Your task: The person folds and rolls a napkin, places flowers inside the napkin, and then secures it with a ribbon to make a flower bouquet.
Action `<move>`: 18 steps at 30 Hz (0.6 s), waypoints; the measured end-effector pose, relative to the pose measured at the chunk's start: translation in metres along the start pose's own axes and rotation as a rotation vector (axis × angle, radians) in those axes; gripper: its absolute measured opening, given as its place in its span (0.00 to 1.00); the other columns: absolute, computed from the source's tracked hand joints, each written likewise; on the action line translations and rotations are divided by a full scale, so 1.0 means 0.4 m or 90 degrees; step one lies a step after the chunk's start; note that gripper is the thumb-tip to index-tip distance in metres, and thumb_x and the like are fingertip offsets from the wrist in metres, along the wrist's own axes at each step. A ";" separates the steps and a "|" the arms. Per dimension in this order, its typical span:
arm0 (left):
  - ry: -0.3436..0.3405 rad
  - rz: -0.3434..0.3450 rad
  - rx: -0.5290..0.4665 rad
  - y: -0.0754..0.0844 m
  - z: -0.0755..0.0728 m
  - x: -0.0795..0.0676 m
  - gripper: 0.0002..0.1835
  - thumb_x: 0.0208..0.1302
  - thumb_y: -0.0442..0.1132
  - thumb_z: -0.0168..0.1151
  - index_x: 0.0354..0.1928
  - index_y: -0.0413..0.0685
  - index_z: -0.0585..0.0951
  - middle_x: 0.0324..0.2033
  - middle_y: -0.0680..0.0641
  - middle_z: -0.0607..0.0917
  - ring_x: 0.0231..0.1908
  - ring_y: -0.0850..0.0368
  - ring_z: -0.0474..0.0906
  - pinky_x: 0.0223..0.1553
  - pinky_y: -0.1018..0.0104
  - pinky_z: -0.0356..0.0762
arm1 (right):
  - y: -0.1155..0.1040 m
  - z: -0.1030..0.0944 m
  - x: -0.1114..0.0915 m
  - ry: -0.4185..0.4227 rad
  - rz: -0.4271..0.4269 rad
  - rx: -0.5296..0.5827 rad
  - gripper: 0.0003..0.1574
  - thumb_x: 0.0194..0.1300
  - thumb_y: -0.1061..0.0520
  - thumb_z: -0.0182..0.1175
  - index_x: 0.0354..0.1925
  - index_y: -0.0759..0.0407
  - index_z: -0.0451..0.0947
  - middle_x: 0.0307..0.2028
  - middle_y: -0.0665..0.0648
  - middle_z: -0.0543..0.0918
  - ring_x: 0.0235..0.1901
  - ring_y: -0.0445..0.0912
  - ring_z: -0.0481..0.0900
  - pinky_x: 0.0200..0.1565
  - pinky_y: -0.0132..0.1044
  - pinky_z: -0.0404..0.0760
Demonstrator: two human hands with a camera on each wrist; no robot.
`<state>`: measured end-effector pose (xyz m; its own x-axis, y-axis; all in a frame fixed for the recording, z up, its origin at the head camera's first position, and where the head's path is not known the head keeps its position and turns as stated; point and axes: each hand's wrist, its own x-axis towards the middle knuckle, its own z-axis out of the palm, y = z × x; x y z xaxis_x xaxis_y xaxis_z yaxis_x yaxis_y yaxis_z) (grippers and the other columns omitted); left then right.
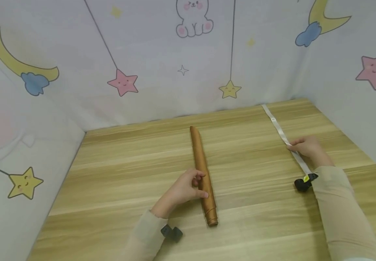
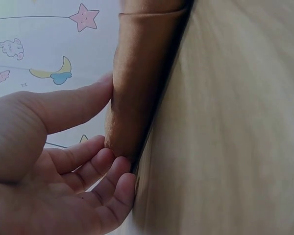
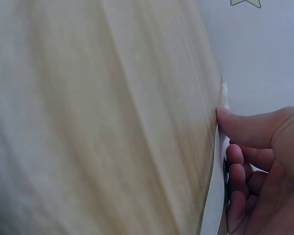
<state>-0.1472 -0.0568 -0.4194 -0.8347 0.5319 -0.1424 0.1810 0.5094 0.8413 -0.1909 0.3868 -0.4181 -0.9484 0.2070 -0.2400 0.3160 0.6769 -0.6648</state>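
Observation:
A brown rolled-up sheet (image 1: 201, 159), smooth like leather, lies lengthwise on the wood-grain table (image 1: 135, 159). My left hand (image 1: 184, 186) is at its left side, fingers loosely bent. The left thumb rests against the roll, while the other fingertips lie close along its edge; the left wrist view shows the same roll (image 2: 139, 73) beyond the thumb. To the right, my right hand (image 1: 306, 148) pinches a long, narrow white strap (image 1: 277, 126) between thumb and fingers. This strap (image 3: 213, 200) runs from the table's back edge toward my right wrist, where its near end is hidden.
Pale cloth walls (image 1: 161, 54) with printed stars, moons and a bear enclose the table at the back and both sides. Black wrist cameras sit on each sleeve, a left one (image 1: 172, 233) and a right one (image 1: 302, 185). Bare table lies between the roll and the strap.

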 end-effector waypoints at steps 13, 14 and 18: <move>-0.005 0.003 -0.007 0.006 -0.002 -0.002 0.32 0.49 0.35 0.75 0.57 0.40 0.73 0.47 0.46 0.72 0.46 0.51 0.68 0.44 0.61 0.72 | -0.035 0.005 -0.011 -0.044 -0.012 0.040 0.35 0.70 0.42 0.52 0.57 0.72 0.68 0.45 0.61 0.74 0.41 0.49 0.69 0.39 0.37 0.71; -0.005 0.004 -0.006 0.005 -0.002 -0.001 0.32 0.49 0.35 0.75 0.57 0.40 0.73 0.47 0.45 0.72 0.46 0.51 0.68 0.44 0.61 0.72 | -0.040 0.004 -0.011 -0.050 -0.018 0.034 0.37 0.70 0.40 0.52 0.58 0.71 0.68 0.47 0.61 0.74 0.41 0.47 0.70 0.40 0.37 0.71; -0.001 0.008 -0.002 0.002 0.001 0.001 0.32 0.48 0.35 0.76 0.57 0.40 0.74 0.47 0.46 0.73 0.46 0.51 0.69 0.45 0.60 0.72 | -0.062 0.010 -0.007 -0.090 -0.058 0.045 0.37 0.69 0.41 0.54 0.61 0.69 0.68 0.49 0.56 0.80 0.41 0.38 0.74 0.43 0.33 0.73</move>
<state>-0.1471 -0.0559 -0.4189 -0.8318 0.5390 -0.1330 0.1896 0.5010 0.8444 -0.1961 0.3669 -0.4037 -0.9616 0.0425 -0.2711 0.2353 0.6360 -0.7350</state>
